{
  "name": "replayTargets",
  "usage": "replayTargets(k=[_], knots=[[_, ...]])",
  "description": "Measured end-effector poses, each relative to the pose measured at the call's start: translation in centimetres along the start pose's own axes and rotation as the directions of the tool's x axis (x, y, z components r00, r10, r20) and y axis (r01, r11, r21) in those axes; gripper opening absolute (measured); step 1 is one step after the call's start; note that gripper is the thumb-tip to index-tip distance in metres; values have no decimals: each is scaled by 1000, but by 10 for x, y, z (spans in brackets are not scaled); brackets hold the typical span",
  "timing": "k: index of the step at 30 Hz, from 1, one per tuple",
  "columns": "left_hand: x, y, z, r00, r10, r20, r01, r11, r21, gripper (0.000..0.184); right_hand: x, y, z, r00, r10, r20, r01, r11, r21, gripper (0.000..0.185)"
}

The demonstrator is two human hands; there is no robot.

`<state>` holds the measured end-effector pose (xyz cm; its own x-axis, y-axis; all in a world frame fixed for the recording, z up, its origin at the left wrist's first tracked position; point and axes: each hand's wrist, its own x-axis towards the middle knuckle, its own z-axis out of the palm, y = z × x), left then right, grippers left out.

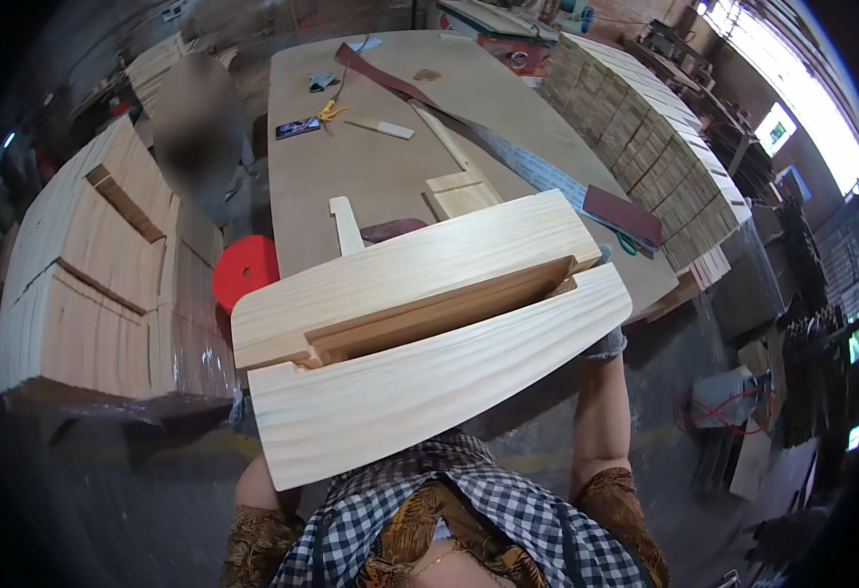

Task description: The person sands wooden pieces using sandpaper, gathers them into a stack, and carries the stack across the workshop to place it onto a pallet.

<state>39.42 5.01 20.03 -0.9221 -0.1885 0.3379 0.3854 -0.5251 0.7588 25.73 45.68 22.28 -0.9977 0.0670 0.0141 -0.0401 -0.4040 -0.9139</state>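
A large pale wooden piece point(429, 377) fills the middle of the head view. It has two broad, curved-edged faces with a long recessed slot between them, notched at both ends. My right hand point(608, 343), in a grey glove, grips its right end; most of the fingers are behind the wood. On the left, my forearm goes behind the lower left corner, and my left hand is hidden there. The piece is tilted toward me at the near end of the brown worktable point(341, 186). A dark red sanding belt point(410, 93) lies beyond it.
On the table are a phone point(298, 128), a yellow-handled tool point(331, 112), a pale flat stick point(381, 127) and wooden pieces point(461, 194). Stacked boards stand left point(96, 314) and right point(635, 137). A red disc point(246, 272) is at the left edge; another person point(197, 127) stands beyond.
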Motion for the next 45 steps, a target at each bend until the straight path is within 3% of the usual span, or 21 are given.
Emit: replayTargets(k=[2,5,8,9,11,12,13,14,15,17,18,20,21,23,25,27,30,34,37,40,45], knots=[[3,10,10,993,119,5,-119,993,13,86,6,12,-12,987,-78,139,76,997,20,43],[23,9,27,963,268,29,-268,963,-7,87,7,12,-21,855,-66,514,-82,962,260,59],[50,-1,38,933,352,72,-345,934,-94,87,3,-7,-8,807,-49,588,-191,921,338,89],[56,-3,42,922,374,101,-361,924,-127,88,-5,-20,2,911,17,412,-76,989,127,93],[53,-1,56,912,394,113,-377,915,-147,88,-4,-22,9,999,-42,32,41,999,31,90],[44,5,70,917,396,43,-392,917,-74,88,2,-14,-7,990,-72,122,67,997,44,92],[49,0,60,883,431,185,-398,897,-189,83,12,-4,-34,972,-106,209,95,994,61,94],[55,5,51,936,209,283,-39,861,-507,85,20,7,-53,946,-143,292,125,989,81,96],[62,12,41,896,22,444,334,627,-704,87,22,17,-60,963,-129,235,117,991,65,100],[73,18,21,759,-106,642,632,354,-689,84,-4,-13,-3,967,-113,227,127,991,-48,102],[78,14,7,747,-126,653,628,455,-631,79,-14,-27,21,969,-104,222,130,986,-105,103],[77,19,20,735,-188,652,647,482,-591,76,-14,-31,26,956,-94,277,124,988,-93,105],[72,27,35,730,-228,644,671,413,-615,77,-14,-30,28,957,-98,271,126,988,-87,105],[63,32,58,848,-368,382,530,554,-642,75,-14,-31,31,952,-109,287,134,988,-71,107],[58,34,67,927,-344,149,366,749,-552,74,-13,-33,34,950,-129,285,152,987,-60,107],[51,27,65,983,-182,4,168,900,-402,74,-16,-35,28,947,-96,305,133,986,-103,106],[37,15,54,995,-22,-102,2,981,-196,72,2,-30,12,918,-143,369,148,989,16,103],[7,-1,35,974,15,-226,-27,999,-48,71,20,-5,6,896,-162,413,219,971,-96,87],[-8,-14,23,956,-11,-295,6,1000,-19,70,18,18,-14,924,-10,382,224,824,-521,63],[-17,-22,18,944,-35,-329,37,999,2,68,21,38,-17,887,-162,433,333,874,-355,55],[-23,-25,10,927,-55,-371,69,997,24,66,-6,-4,17,882,-264,390,451,712,-538,60]])
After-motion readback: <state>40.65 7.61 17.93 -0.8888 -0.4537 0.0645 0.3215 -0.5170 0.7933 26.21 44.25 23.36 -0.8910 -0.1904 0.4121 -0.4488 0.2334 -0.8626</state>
